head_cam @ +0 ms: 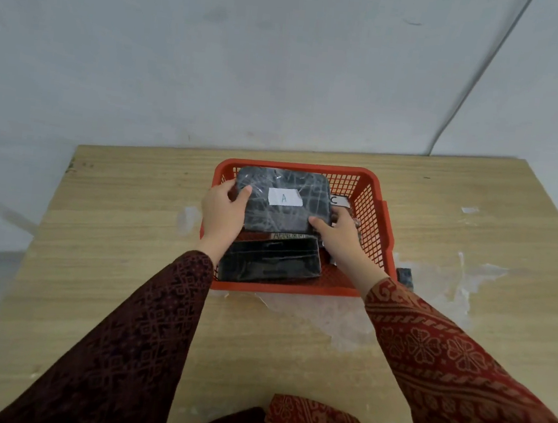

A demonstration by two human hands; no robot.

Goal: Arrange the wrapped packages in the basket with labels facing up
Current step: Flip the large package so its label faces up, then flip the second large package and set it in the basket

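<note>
A red mesh basket stands on the wooden table. Over its far half I hold a dark package wrapped in clear film, its white label "A" facing up. My left hand grips its left edge and my right hand grips its front right corner. A second dark wrapped package lies flat in the near half of the basket, no label visible on it. At the right, partly hidden behind the held package, a white label "C" shows on another package.
The wooden table stands against a pale wall. Loose clear film lies on the table in front of and right of the basket. A small dark object sits by the basket's right front corner. A cable runs down the wall.
</note>
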